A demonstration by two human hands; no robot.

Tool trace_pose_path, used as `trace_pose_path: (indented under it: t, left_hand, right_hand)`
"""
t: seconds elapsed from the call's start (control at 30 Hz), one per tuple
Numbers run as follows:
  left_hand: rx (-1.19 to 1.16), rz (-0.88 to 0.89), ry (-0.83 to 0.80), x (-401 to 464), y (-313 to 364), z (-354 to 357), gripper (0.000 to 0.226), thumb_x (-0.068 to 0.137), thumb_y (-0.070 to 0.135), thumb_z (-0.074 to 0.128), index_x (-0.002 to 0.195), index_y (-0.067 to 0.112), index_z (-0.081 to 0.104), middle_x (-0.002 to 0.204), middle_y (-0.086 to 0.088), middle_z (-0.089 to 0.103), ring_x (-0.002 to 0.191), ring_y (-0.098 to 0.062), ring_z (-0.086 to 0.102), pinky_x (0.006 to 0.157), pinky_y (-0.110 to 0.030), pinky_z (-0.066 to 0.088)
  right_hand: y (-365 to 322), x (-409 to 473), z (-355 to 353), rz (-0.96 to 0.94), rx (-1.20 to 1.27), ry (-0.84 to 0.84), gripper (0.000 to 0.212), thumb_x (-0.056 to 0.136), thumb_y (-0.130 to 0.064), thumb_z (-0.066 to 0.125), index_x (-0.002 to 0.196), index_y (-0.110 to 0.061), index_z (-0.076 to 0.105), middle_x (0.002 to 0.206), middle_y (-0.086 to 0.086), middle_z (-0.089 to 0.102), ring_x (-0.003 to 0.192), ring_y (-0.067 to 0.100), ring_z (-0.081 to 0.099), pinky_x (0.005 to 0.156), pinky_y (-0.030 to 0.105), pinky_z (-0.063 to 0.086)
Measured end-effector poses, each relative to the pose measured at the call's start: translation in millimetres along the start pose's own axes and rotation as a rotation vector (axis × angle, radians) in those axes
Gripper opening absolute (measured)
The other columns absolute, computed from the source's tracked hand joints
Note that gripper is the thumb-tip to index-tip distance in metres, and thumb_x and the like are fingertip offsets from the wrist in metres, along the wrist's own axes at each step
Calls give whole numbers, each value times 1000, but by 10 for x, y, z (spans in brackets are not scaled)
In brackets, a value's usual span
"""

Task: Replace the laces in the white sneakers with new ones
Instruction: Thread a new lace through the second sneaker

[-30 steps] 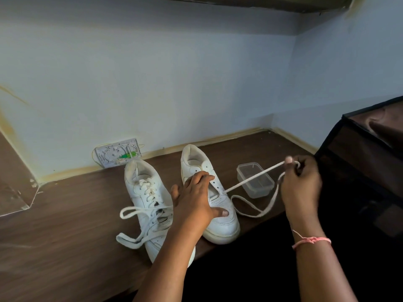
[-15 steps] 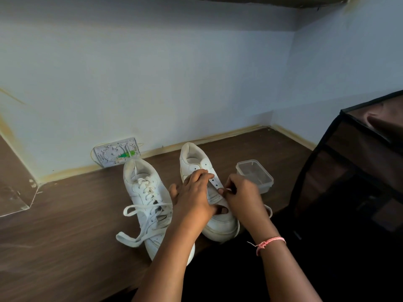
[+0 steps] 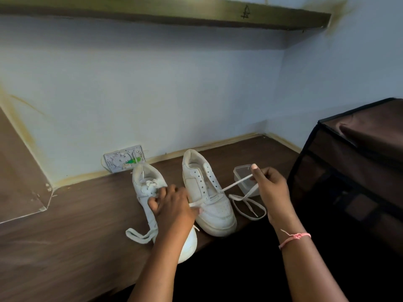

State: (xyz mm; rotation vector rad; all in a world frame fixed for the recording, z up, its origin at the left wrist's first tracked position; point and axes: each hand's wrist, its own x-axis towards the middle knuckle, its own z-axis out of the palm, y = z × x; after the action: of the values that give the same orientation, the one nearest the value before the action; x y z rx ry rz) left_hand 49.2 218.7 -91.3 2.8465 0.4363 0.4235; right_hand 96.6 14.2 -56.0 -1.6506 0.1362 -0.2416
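- Your right wrist carries a pink thread bracelet (image 3: 294, 237), nearest to you.
- Your left hand (image 3: 174, 209) lies over the gap between the two shoes, fingers curled; it pinches one end of the lace (image 3: 236, 184) at the toe side of the right sneaker (image 3: 214, 205).
- The left sneaker (image 3: 148, 192), partly hidden under that hand, is laced, and a loose loop of its lace lies flat on the table (image 3: 65, 236) by its toe.
- The right sneaker stands upright on the table, its toe near the front edge. Most eyelets are bare; the lace passes only through the lowest pair.
- Your right hand (image 3: 269, 188) is raised to the right of that shoe, fingers closed around the other stretch of lace, which runs taut from the eyelet up to it. The slack hangs down and curls on the table beside the shoe.
- A clear plastic box (image 3: 242, 173) sits just behind your right hand.
- A dark fabric bin (image 3: 353, 171) stands at the right.
- A wall plate (image 3: 123, 158) sits at the base of the wall behind the shoes, under a shelf (image 3: 174, 14).
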Motion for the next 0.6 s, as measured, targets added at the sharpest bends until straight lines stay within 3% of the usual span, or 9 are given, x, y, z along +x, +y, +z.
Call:
trace_pose_path:
  t: [0.07, 0.1, 0.23, 0.3, 0.33, 0.4, 0.47, 0.5, 0.6]
  left_hand:
    - [59, 38, -29, -31, -61, 19, 21, 87, 53, 59, 99, 37, 65, 118, 19, 50, 123, -12, 34, 87, -37, 18]
    - [79, 53, -52, -33, -71, 34, 19, 91, 50, 55, 95, 35, 66, 115, 19, 52, 123, -12, 35, 86, -37, 16]
    - [150, 73, -263, 41, 24, -292, 39, 103, 46, 34, 106, 24, 65, 119, 4, 60, 125, -21, 40, 100, -44, 22]
    - [-94, -61, -461, 192, 88, -539, 48, 103, 47, 33, 112, 12, 65, 114, -4, 67, 117, -25, 55, 102, -42, 34]
    - [-317, -136, -541, 273, 106, -690, 48, 104, 44, 37, 108, 6, 66, 102, -6, 72, 103, -23, 64, 93, -37, 42]
    - [-781, -306, -614, 328, 141, -1095, 40, 105, 29, 43, 79, 4, 62, 70, -5, 70, 66, -15, 69, 67, -30, 52]
    - [-977, -346, -604, 335, 115, -1543, 45, 104, 24, 44, 61, 11, 49, 67, -4, 64, 52, -12, 67, 49, -25, 53]
    - [-989, -343, -614, 346, 115, -1763, 45, 104, 27, 44, 60, 14, 47, 72, -3, 65, 53, -12, 67, 49, -23, 52]
    - [-908, -265, -563, 421, 177, -2422, 41, 101, 37, 45, 63, 22, 52, 74, 7, 68, 70, -11, 66, 85, -33, 37]
  right_hand:
    - [-135, -39, -49, 64, 73, -31, 31, 91, -34, 65, 80, -7, 57, 68, 6, 63, 66, 17, 59, 66, 28, 48]
    - [-199, -23, -69, 101, 91, -59, 29, 92, -33, 65, 79, -8, 57, 62, 4, 61, 63, 18, 58, 64, 29, 47]
    - [-750, -71, -229, 242, 142, -164, 28, 93, -31, 64, 75, -11, 57, 49, 2, 47, 46, 19, 45, 53, 31, 44]
    - [-1014, -52, -220, 276, 139, -220, 31, 96, -29, 58, 71, -12, 54, 48, 2, 41, 43, 18, 39, 52, 30, 41]
    - [-1186, -81, -233, 276, 135, -239, 30, 98, -27, 55, 71, -13, 53, 48, 1, 39, 42, 17, 37, 52, 30, 40]
    - [-1536, -195, -288, 245, 108, -270, 23, 99, -24, 52, 79, -13, 53, 50, 1, 37, 40, 14, 33, 51, 29, 40]
    - [-1888, -291, -351, 185, 73, -274, 16, 99, -19, 52, 84, -13, 52, 50, 0, 40, 38, 12, 32, 50, 28, 38]
    - [-2060, -320, -378, 160, 55, -269, 14, 99, -17, 51, 85, -14, 51, 52, 0, 43, 39, 12, 33, 50, 28, 38]
    - [-2626, -485, -448, 70, 55, -289, 11, 99, -13, 50, 92, -17, 58, 64, 3, 54, 48, 13, 41, 53, 28, 43]
